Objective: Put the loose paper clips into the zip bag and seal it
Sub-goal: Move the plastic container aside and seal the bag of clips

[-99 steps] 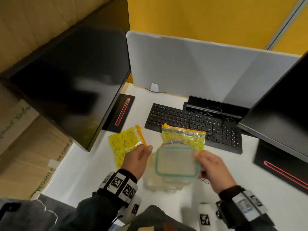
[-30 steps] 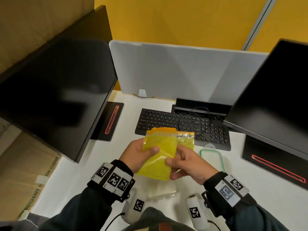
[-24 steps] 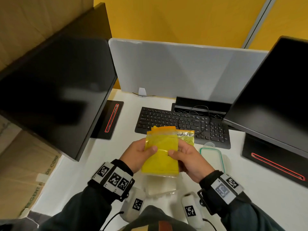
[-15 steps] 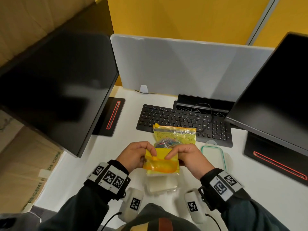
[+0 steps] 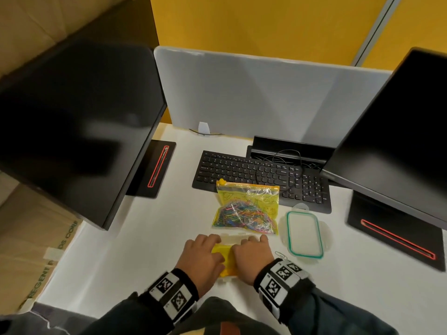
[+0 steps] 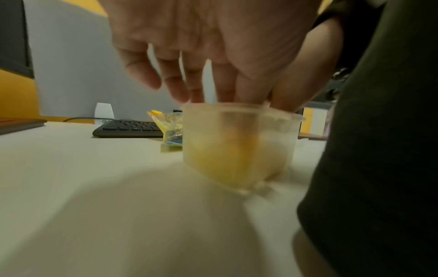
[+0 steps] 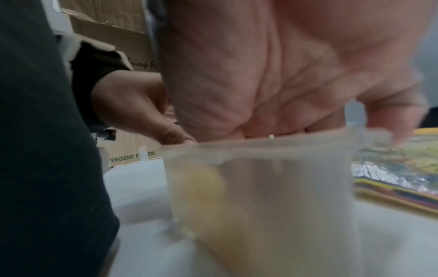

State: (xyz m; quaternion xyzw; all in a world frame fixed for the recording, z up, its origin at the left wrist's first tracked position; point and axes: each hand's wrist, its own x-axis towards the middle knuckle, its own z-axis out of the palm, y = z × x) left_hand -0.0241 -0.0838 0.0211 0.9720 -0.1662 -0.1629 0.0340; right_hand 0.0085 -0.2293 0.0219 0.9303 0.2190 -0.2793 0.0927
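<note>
Right at the near edge of the desk, both hands sit over a clear plastic tub with a yellow zip bag tucked down inside it. Left hand and right hand look like they're pinching the bag's mouth, though the fingertips are hidden, so can't say for sure. Seems like the bag-opening step. One loose paper clip lies just right of the right hand; next it needs picking up while the mouth is held wide.

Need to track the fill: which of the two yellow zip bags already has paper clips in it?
The flat bag lying in front of the keyboard, full of coloured clips. The other yellow bag sits in the clear container under both hands.
</note>
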